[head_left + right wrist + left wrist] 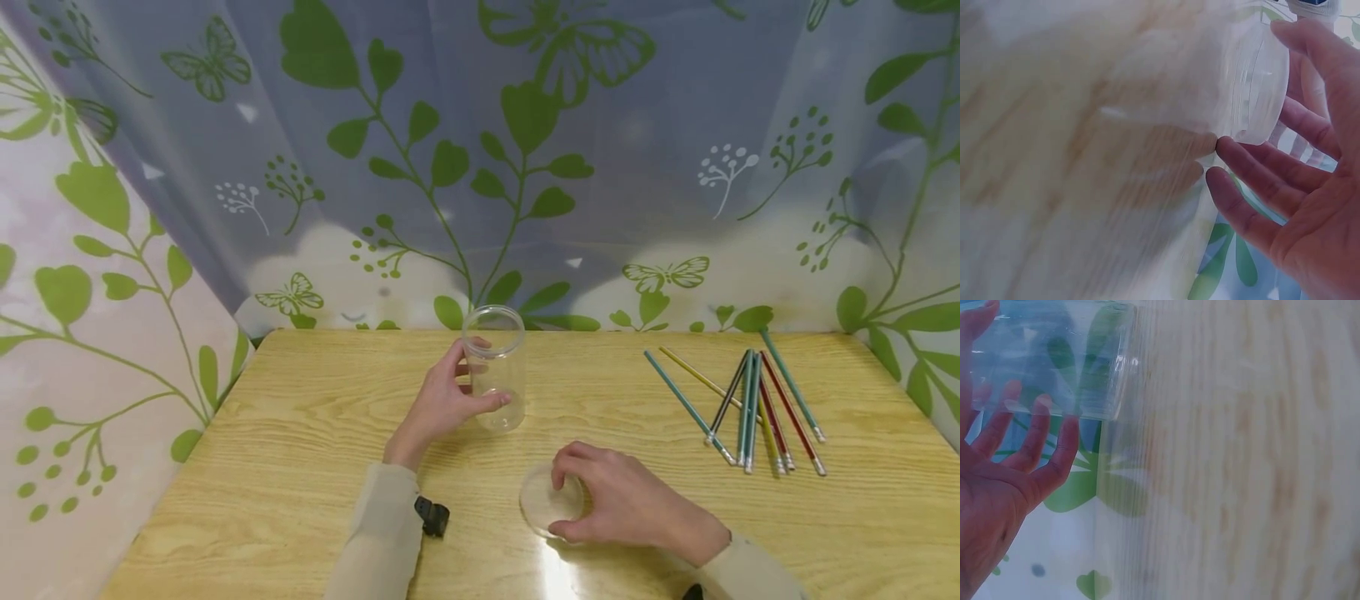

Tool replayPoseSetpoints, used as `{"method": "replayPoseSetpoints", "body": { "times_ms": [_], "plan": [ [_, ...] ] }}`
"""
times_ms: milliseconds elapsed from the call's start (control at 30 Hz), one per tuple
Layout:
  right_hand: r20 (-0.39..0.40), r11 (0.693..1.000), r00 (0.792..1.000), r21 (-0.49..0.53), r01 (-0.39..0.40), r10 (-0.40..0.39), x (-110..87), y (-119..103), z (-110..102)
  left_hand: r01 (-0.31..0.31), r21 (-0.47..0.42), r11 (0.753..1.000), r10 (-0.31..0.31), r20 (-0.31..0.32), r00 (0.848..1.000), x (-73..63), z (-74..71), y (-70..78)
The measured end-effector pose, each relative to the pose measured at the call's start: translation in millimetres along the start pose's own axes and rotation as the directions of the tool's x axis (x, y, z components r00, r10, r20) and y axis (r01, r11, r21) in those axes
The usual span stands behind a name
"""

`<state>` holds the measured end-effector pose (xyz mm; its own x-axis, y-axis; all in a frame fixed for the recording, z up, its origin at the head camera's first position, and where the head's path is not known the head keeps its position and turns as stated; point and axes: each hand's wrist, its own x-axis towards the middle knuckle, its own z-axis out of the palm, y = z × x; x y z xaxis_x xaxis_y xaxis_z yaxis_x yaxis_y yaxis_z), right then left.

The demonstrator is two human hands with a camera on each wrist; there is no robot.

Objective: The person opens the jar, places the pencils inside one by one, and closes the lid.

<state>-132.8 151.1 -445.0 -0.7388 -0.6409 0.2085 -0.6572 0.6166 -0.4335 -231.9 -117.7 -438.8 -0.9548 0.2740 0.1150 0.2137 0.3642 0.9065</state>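
A clear, open-topped plastic jar (497, 379) stands upright on the table near its back edge. My left hand (442, 400) holds it from the left, thumb across the front and fingers round the far side; in the left wrist view the curled fingers show against the jar wall (1054, 362). Nearer the front lies a round clear lid (542, 504), flat on the wood. My right hand (618, 500) grips the lid's rim from the right between thumb and fingers. The right wrist view has the lid (1262, 87) between the thumb and fingers, fingertips down at the tabletop.
Several pencils (750, 408) in teal, red, yellow and black lie in a loose, crossing heap on the table's right side. A patterned cloth (525, 167) with green leaves and butterflies hangs behind the wooden table (300, 483).
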Motion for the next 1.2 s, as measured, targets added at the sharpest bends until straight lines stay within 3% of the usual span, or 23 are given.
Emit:
{"method": "replayPoseSetpoints", "body": {
  "times_ms": [367, 733, 900, 1200],
  "plan": [
    [0.054, 0.999, 0.999, -0.039, 0.002, 0.0, -0.1, -2.6, -3.5, -0.002, 0.016, 1.0, 0.002, -0.004, 1.0, -1.0, -0.8, 0.0],
    [0.063, 1.0, 0.998, 0.014, -0.024, 0.023, -2.3, -1.6, -5.0, 0.006, 0.014, 1.0, -0.006, -0.001, 1.0, -1.3, -1.2, -0.3],
    [0.016, 0.997, 0.997, 0.018, -0.076, 0.076, -7.5, 1.4, -10.0, 0.01, 0.002, 1.0, -0.01, 0.011, 1.0, -1.7, -0.5, -0.7],
    [-0.189, 0.989, 0.973, -0.028, -0.144, 0.136, -20.2, 19.5, -27.4, 0.004, 0.009, 1.0, -0.004, 0.007, 1.0, -1.1, -0.5, 0.3]
  ]
}}
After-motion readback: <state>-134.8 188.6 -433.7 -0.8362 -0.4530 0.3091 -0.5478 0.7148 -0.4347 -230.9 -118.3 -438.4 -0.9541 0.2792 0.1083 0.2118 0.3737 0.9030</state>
